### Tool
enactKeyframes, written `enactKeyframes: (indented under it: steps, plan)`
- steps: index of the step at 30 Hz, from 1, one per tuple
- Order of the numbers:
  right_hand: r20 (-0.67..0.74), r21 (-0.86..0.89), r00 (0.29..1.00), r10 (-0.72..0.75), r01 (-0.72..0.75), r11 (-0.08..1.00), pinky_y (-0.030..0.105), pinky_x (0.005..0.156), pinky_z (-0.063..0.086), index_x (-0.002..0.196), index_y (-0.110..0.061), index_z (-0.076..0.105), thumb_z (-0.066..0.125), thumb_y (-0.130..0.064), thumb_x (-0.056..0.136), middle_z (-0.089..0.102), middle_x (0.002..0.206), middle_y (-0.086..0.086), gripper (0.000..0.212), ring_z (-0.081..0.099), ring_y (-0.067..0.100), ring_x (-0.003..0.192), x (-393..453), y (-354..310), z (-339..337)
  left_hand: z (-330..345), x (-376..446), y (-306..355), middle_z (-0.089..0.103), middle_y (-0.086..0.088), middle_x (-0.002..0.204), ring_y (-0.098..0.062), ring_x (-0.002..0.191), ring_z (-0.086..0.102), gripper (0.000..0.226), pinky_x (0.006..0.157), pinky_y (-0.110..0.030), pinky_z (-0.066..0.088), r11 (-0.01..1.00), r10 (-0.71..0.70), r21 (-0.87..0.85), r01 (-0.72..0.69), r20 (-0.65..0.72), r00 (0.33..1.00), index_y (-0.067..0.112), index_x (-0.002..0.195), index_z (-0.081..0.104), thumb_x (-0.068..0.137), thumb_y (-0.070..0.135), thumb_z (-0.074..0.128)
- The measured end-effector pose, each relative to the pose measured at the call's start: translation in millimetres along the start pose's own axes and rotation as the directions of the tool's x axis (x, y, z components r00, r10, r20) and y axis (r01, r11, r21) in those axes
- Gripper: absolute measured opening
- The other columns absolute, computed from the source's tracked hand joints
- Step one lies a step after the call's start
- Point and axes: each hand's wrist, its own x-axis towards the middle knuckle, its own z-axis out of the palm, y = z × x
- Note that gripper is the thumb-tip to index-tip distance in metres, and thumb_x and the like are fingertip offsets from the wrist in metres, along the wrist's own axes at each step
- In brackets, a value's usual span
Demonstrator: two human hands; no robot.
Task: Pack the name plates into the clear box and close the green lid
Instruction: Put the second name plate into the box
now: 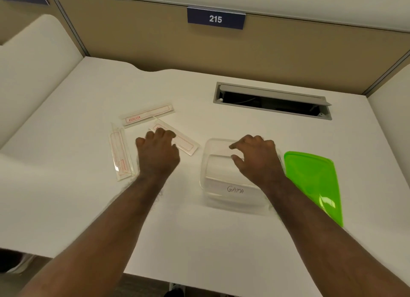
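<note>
Three name plates [147,115] loose on white desk [199,230], beige partition [288,52] behind.

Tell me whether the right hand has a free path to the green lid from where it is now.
Probably yes. The right hand hovers over the clear box, and the green lid lies flat on the desk just beyond the box's right side, uncovered, with nothing between them.

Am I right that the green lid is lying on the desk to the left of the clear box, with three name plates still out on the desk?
Not quite: the head view shows the green lid lying right of the clear box, not left. The three name plates are indeed still on the desk.
</note>
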Motion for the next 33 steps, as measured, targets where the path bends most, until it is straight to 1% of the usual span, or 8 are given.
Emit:
enactKeyframes:
  steps: [6,8,12,15,18,22,26,33]
  plan:
    - [-0.006,0.108,0.985,-0.17,0.169,0.98,0.04,0.094,0.035,0.129,-0.031,0.055,0.053,-0.035,0.088,0.056,0.134,-0.006,0.041,0.049,0.019,0.122,30,-60,9,5,-25,-54,0.068,-0.009,0.106,-0.034,0.093,0.06,0.037,0.079,-0.043,0.038,0.973,-0.229,0.043,0.226,0.077,0.97,0.015,0.112,0.066,0.075,0.022,0.064]
    - [0.01,0.139,0.969,-0.245,0.242,0.96,0.039,0.1,0.032,0.133,-0.028,0.052,0.053,-0.034,0.089,0.05,0.141,-0.004,0.045,0.043,0.017,0.13,39,-86,17,8,-36,-67,0.068,-0.01,0.105,-0.034,0.093,0.06,0.036,0.08,-0.043,0.038,0.964,-0.263,0.071,0.256,0.124,0.957,0.014,0.112,0.066,0.077,0.024,0.064]
    - [0.129,0.063,0.903,-0.409,0.404,0.913,0.045,0.113,0.022,0.144,-0.022,0.036,0.053,-0.037,0.09,0.035,0.154,0.004,0.058,0.026,0.024,0.143,45,-136,45,18,-58,-82,0.07,-0.011,0.1,-0.034,0.091,0.062,0.034,0.079,-0.044,0.04,0.955,-0.285,0.136,0.263,0.186,0.94,0.012,0.108,0.069,0.082,0.033,0.061]
    - [0.227,0.038,0.88,-0.418,0.421,0.906,0.053,0.116,0.016,0.149,-0.018,0.024,0.057,-0.04,0.089,0.025,0.158,0.008,0.072,0.018,0.03,0.146,46,-161,65,23,-71,-87,0.073,-0.009,0.101,-0.033,0.091,0.064,0.04,0.078,-0.044,0.043,0.95,-0.304,0.141,0.277,0.227,0.925,0.013,0.107,0.07,0.084,0.043,0.058]
    - [0.317,0.033,0.859,-0.402,0.413,0.91,0.056,0.116,0.016,0.151,-0.019,0.014,0.058,-0.04,0.089,0.018,0.16,0.008,0.079,0.013,0.032,0.147,49,-177,79,28,-80,-90,0.075,-0.005,0.101,-0.03,0.09,0.066,0.041,0.078,-0.042,0.045,0.953,-0.3,0.138,0.271,0.282,0.912,0.017,0.107,0.07,0.084,0.048,0.058]
    - [0.387,0.043,0.834,-0.393,0.409,0.911,0.055,0.116,0.017,0.152,-0.021,0.009,0.059,-0.031,0.09,0.013,0.161,0.007,0.08,0.011,0.032,0.148,54,-187,91,33,-85,-94,0.073,-0.004,0.108,-0.028,0.096,0.064,0.03,0.082,-0.04,0.044,0.95,-0.309,0.082,0.3,0.346,0.886,0.021,0.106,0.066,0.088,0.041,0.053]
    - [0.399,0.042,0.828,-0.394,0.412,0.91,0.053,0.114,0.022,0.152,-0.022,0.007,0.059,-0.027,0.09,0.011,0.162,0.006,0.081,0.012,0.031,0.148,58,-193,96,31,-87,-98,0.067,-0.007,0.123,-0.028,0.098,0.063,0.029,0.086,-0.04,0.045,0.925,-0.351,-0.016,0.38,0.349,0.869,0.02,0.112,0.062,0.095,0.035,0.043]
    - [0.292,0.084,0.858,-0.422,0.417,0.905,0.051,0.106,0.035,0.152,-0.031,0.004,0.061,-0.018,0.088,0.012,0.162,0.005,0.087,0.019,0.031,0.146,62,-194,98,2,-81,-116,0.068,-0.009,0.121,-0.031,0.092,0.067,0.025,0.086,-0.045,0.052,0.809,-0.425,-0.258,0.528,0.364,0.829,0.018,0.103,0.066,0.095,0.03,0.045]
